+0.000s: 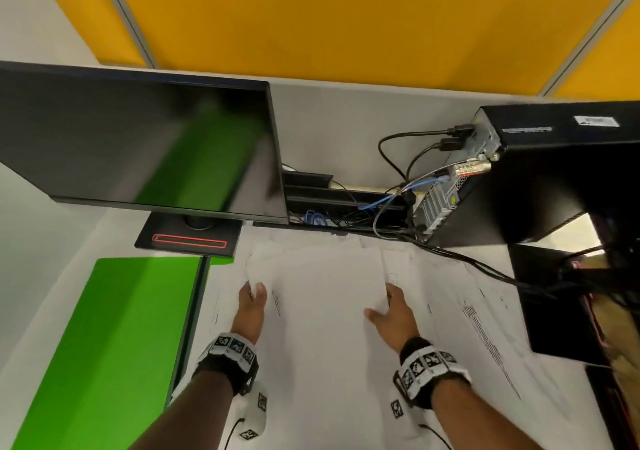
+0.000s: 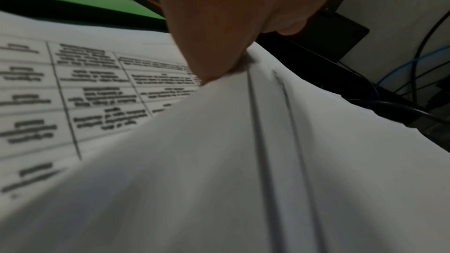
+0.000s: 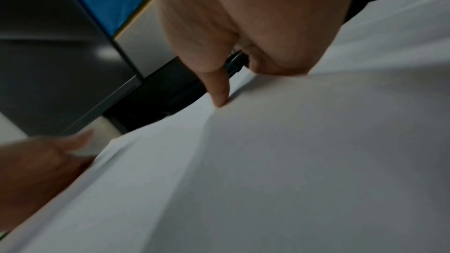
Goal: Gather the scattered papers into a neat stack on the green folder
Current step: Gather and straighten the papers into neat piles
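Observation:
Several white printed papers (image 1: 322, 287) lie overlapping on the desk in front of me, some spreading to the right (image 1: 485, 332). The green folder (image 1: 110, 342) lies flat to their left, with nothing on it. My left hand (image 1: 255, 290) grips the left edge of the middle bundle; in the left wrist view its fingers (image 2: 219, 51) pinch lifted sheets (image 2: 243, 161) above a printed table page (image 2: 85, 93). My right hand (image 1: 381, 302) holds the bundle's right edge, thumb on top. Its fingers (image 3: 220, 93) dig into the paper (image 3: 292, 161).
A black monitor (image 1: 138, 145) on its stand (image 1: 188, 238) is behind the folder. A black computer tower (image 1: 540, 172) with cables (image 1: 467, 259) trailing over the papers stands at the back right. A dark box (image 1: 561, 304) borders the right side.

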The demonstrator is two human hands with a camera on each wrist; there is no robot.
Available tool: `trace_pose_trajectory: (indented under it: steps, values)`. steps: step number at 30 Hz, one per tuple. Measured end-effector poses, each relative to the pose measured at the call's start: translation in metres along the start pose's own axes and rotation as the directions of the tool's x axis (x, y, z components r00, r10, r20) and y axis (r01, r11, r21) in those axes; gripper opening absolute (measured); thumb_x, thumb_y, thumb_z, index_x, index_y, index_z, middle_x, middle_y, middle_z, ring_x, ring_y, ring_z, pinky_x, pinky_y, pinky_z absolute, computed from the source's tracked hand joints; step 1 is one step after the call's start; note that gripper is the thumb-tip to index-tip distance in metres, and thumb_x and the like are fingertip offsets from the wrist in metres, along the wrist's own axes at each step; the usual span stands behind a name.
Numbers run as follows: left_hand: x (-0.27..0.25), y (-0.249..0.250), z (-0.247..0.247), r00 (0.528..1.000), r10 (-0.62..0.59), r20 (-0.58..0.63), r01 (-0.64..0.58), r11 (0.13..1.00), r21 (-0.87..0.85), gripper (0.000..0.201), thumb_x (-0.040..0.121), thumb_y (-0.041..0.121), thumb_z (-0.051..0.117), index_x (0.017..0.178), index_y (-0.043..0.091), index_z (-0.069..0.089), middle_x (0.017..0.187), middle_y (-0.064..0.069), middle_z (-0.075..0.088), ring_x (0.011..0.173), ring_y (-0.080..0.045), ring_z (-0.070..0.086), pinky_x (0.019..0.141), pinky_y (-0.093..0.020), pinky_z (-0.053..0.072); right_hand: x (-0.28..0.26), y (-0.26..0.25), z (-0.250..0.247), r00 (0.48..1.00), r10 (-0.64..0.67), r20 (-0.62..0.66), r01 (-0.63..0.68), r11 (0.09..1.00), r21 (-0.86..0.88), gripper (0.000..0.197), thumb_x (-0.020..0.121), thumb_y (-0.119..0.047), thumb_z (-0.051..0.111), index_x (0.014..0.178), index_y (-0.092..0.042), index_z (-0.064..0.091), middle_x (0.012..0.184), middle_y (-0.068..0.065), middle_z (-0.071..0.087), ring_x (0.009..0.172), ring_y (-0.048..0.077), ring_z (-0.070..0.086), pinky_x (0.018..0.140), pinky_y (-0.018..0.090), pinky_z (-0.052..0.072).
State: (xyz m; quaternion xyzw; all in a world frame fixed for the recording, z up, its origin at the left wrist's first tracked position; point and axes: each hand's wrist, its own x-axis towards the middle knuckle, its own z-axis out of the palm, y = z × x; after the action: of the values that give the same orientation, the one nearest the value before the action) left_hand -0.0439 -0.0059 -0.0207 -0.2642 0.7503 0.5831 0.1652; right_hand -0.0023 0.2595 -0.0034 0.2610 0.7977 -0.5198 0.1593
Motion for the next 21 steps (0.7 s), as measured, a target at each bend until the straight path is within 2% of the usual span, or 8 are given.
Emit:
trace_pose_trajectory:
  steps: [2,4,7,10,12,15,18,21]
  values:
    - [0.0,-0.001,0.004,1.0,0.0,-0.013,0.0,1.0,0.013,0.055,0.099,0.043,0.034,0.146,0.016,0.025,0.146,-0.008,0.039,0.133,-0.031,0.038,0.109,-0.04,0.027,0.0,-0.001,0.016,0.999,0.0,-0.05,-0.002,0.999,-0.042,0.068,0.09,-0.007,0.062,0.147,-0.01,0.026,0.147,0.006,0.041,0.136,0.023,0.039,0.111,0.027,0.028]
    - [-0.002,-0.001,0.005,0.999,0.001,-0.035,0.0,1.0,0.015,0.057,0.097,0.043,0.038,0.147,0.022,0.019,0.148,-0.008,0.037,0.133,-0.032,0.039,0.11,-0.043,0.028,0.002,0.0,0.027,0.999,-0.025,-0.024,0.021,0.986,-0.167,0.067,0.091,-0.008,0.059,0.149,-0.007,0.025,0.152,0.007,0.032,0.141,0.022,0.031,0.115,0.026,0.02]
    - [0.001,-0.001,0.006,0.999,0.036,-0.019,-0.036,0.999,0.002,0.071,0.095,0.035,0.048,0.15,0.029,0.004,0.156,-0.011,0.019,0.14,-0.03,0.03,0.114,-0.043,0.024,0.004,0.001,0.028,0.997,-0.046,0.061,0.064,0.933,-0.353,0.055,0.091,-0.016,0.057,0.142,-0.01,0.037,0.142,0.009,0.039,0.131,0.023,0.043,0.109,0.027,0.031]
    - [0.014,0.007,0.006,0.987,0.159,-0.005,-0.157,0.977,0.145,0.079,0.092,0.023,0.056,0.151,0.024,0.003,0.158,-0.009,0.013,0.145,-0.025,0.016,0.118,-0.04,0.018,0.013,-0.009,0.017,0.987,-0.069,0.146,0.123,0.907,-0.403,0.056,0.092,-0.019,0.056,0.144,-0.013,0.036,0.14,0.008,0.037,0.129,0.024,0.044,0.11,0.03,0.035]
    - [0.024,0.015,0.007,0.989,0.149,0.005,-0.146,0.959,0.241,0.078,0.092,0.028,0.057,0.151,0.027,0.006,0.156,-0.014,0.013,0.144,-0.03,0.016,0.117,-0.045,0.019,0.022,-0.02,0.011,0.974,-0.064,0.216,0.151,0.898,-0.414,0.06,0.093,-0.022,0.055,0.148,-0.014,0.032,0.144,0.009,0.036,0.133,0.024,0.042,0.113,0.033,0.033]
    - [0.033,0.026,0.008,0.989,0.145,0.012,-0.143,0.951,0.275,0.079,0.091,0.028,0.058,0.151,0.028,0.006,0.154,-0.015,0.019,0.141,-0.032,0.025,0.113,-0.044,0.024,0.039,-0.036,0.004,0.949,-0.017,0.316,0.201,0.803,-0.562,0.057,0.096,-0.029,0.052,0.148,-0.014,0.033,0.144,0.013,0.037,0.132,0.026,0.04,0.112,0.033,0.034]
    - [0.038,0.029,0.009,0.987,0.159,0.029,-0.159,0.931,0.329,0.081,0.089,0.029,0.061,0.15,0.03,0.008,0.152,-0.013,0.026,0.138,-0.031,0.031,0.112,-0.044,0.028,0.056,-0.055,0.002,0.97,-0.068,0.234,0.207,0.739,-0.641,0.045,0.095,-0.029,0.05,0.136,-0.012,0.045,0.135,0.01,0.041,0.12,0.027,0.05,0.103,0.038,0.043]
    - [0.045,0.032,0.008,0.985,0.174,0.022,-0.168,0.904,0.392,0.081,0.088,0.032,0.06,0.15,0.034,0.007,0.15,-0.014,0.032,0.136,-0.033,0.036,0.11,-0.045,0.031,0.073,-0.078,0.012,0.97,-0.169,0.173,0.241,0.701,-0.671,0.047,0.095,-0.029,0.051,0.138,-0.017,0.036,0.136,0.01,0.037,0.111,0.032,0.056,0.093,0.044,0.049]
